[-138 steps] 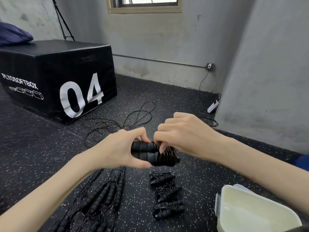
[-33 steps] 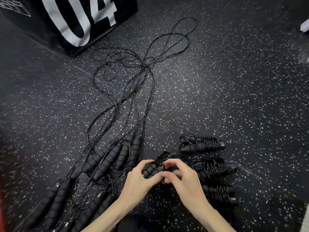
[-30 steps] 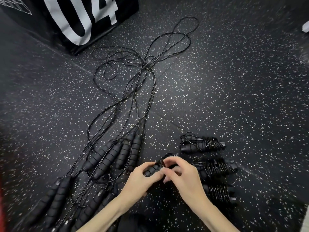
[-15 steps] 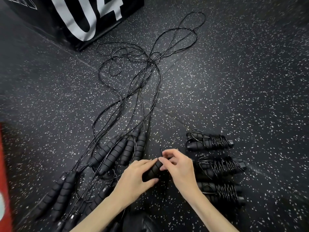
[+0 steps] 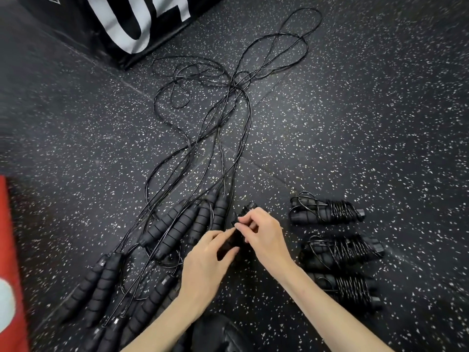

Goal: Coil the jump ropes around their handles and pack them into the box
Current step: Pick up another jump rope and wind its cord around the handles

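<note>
Head camera, looking down at a dark speckled rubber floor.

Both hands meet just below the middle of the view on one coiled jump rope bundle, a pair of black handles with cord wound round them. The left hand comes in from 6 o'clock; its thumb and curled fingers hold the near, lower end of the bundle. The right hand comes in from 5 o'clock; its fingertips pinch the bundle near its far end, seemingly at the last turn of cord. Neither hand is open. Most of the bundle is hidden between the hands, so how tidy the winding is cannot be told.

The bundle's long axis runs from about 7 o'clock to 1 o'clock, its far tip showing just past the right fingertips and pointing away from the person. It lies between the two hands, touching both.

At 3 o'clock from the hands, three finished bundles lie in a column on the floor, each with its long axis running 9 to 3 o'clock. At 9 o'clock, uncoiled rope handles lie side by side, their loose cords trailing toward 12 o'clock, toward a black plyo block with white numerals.

The packing box is not in view, so which hand is nearer to it cannot be told.
</note>
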